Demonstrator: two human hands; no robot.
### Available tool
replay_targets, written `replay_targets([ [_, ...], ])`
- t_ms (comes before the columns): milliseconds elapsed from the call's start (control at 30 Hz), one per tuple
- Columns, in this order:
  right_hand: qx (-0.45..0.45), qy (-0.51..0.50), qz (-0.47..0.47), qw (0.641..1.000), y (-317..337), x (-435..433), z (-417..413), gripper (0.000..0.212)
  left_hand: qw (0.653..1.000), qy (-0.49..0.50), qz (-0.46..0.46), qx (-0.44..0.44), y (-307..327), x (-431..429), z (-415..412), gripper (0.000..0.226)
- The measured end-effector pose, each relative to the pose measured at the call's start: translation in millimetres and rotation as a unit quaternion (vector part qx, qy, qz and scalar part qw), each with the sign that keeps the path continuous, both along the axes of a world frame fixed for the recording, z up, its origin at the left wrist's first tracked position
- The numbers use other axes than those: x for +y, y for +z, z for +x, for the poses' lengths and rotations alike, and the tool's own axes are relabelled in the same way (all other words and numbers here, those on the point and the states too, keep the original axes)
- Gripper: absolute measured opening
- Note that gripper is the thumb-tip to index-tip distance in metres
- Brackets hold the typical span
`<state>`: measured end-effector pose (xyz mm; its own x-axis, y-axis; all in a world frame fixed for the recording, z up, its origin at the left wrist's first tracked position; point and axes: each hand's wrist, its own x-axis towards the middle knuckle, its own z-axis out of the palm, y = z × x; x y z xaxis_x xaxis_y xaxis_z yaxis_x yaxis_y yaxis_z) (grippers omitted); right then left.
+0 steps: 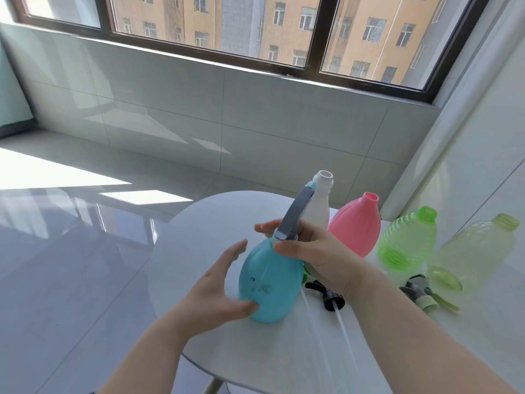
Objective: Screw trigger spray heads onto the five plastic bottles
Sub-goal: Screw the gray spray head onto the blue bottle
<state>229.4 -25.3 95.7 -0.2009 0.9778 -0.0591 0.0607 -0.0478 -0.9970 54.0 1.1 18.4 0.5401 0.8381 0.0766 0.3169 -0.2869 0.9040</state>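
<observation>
A teal bottle [270, 282] stands on the white round table [216, 217] near its left edge. A grey trigger spray head [295, 216] sits on its neck. My right hand [315, 254] wraps around the collar of that head. My left hand [218, 288] cups the bottle's lower left side, thumb against it, fingers spread. Behind stand a white bottle [319, 203] and a pink bottle [356, 226], both with bare necks. A green bottle [406, 240] and a pale yellow-green bottle [474, 251] lean at the right, also uncapped.
A black spray head [329, 297] with a clear dip tube lies on the table under my right wrist. A grey and pale green spray head [423, 294] lies by the yellow-green bottle. A white wall borders the table on the right; tiled floor lies to the left.
</observation>
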Motion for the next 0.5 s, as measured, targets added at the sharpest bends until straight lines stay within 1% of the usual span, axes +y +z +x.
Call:
replay_targets([
  [67,-0.003,-0.004,-0.007,1.0,0,0,0,0.022,0.999,-0.02,-0.028,-0.024,-2,3,5,0.087],
  [133,-0.02,-0.068,0.003,0.997,-3,1,-3,0.019,0.998,-0.017,-0.038,-0.047,-5,2,12,0.086],
  [233,-0.06,-0.195,0.046,0.978,-8,3,-11,0.024,0.998,0.053,0.001,-0.041,-8,-2,26,0.084],
  [267,-0.074,-0.215,0.06,0.972,-8,4,-13,0.022,0.997,0.071,0.02,-0.029,-8,-4,30,0.085],
  [333,-0.096,-0.209,0.068,0.971,-9,3,-14,0.018,0.997,0.07,0.031,-0.019,-8,-6,32,0.085],
  [367,-0.086,-0.19,0.065,0.976,-9,2,-12,0.015,0.998,0.054,0.018,-0.027,-6,-5,29,0.084],
  [400,-0.055,-0.168,0.059,0.983,-8,1,-8,0.012,0.999,0.031,-0.002,-0.038,-5,-3,24,0.083],
  [467,0.055,-0.121,0.04,0.99,-8,0,3,0.012,0.998,-0.011,-0.036,-0.053,-3,2,11,0.084],
  [500,0.109,-0.099,0.03,0.989,-8,0,8,0.012,0.998,-0.023,-0.042,-0.052,-2,4,6,0.084],
])
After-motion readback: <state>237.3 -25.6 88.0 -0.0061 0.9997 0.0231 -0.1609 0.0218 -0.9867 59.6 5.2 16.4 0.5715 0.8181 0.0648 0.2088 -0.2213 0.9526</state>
